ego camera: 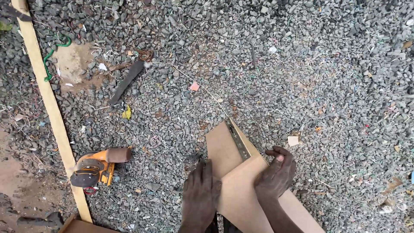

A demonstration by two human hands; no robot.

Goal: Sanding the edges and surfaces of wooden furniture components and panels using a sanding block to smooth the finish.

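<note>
Two brown boards (239,190) meet at an angle over the gravel, one board (222,146) reaching away from me. Along its right edge lies a metal square or hinge strip (238,139). My left hand (199,194) lies flat with fingers together on the left edge of the boards. On the right edge, my right hand (277,172) curls over the board and presses on it.
An orange power sander (98,166) lies on the gravel to the left. A long pale wooden strip (49,103) runs along the left side. A dark flat file-like tool (126,82), a green cord (51,54) and small scraps lie farther off.
</note>
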